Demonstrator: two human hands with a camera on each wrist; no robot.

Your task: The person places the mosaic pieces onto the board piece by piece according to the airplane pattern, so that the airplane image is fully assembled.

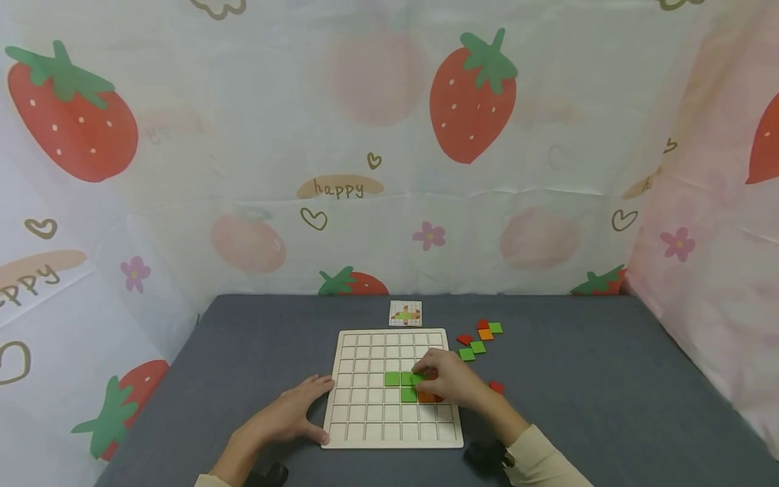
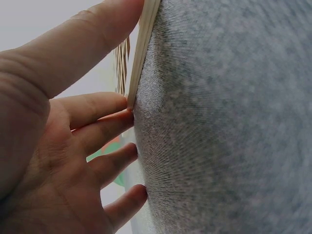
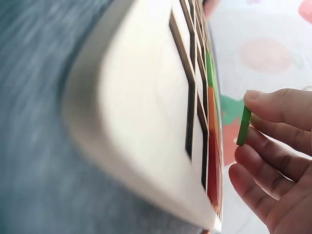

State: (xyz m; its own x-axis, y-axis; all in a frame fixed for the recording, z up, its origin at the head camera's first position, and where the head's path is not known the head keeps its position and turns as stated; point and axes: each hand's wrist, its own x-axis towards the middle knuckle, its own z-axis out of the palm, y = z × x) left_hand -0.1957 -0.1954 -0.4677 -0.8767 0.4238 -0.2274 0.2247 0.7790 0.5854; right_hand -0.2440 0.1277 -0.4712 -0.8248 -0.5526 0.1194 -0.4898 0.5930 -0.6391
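Observation:
A pale wooden grid board [image 1: 359, 412] lies on the dark grey table. My right hand [image 1: 452, 379] is over the board's right half. Between thumb and fingertips it pinches a thin green square tile [image 3: 243, 126], held just above the grid in the right wrist view. Green tiles [image 1: 392, 379] and an orange tile [image 1: 426, 397] sit in cells near the middle; red pieces beside them are partly hidden by the hand. At the board's left edge, my left hand [image 1: 289, 414] rests with spread fingers, its thumb and fingertips touching the wooden rim [image 2: 141, 58].
Behind the board lies a small card [image 1: 405, 313] with a coloured pattern on a grid. Loose green tiles [image 1: 478, 347], an orange tile [image 1: 485, 334] and red pieces [image 1: 465, 339] lie to the right. One red piece [image 1: 496, 387] is nearer the right forearm. A strawberry-print cloth [image 1: 389, 237] hangs behind.

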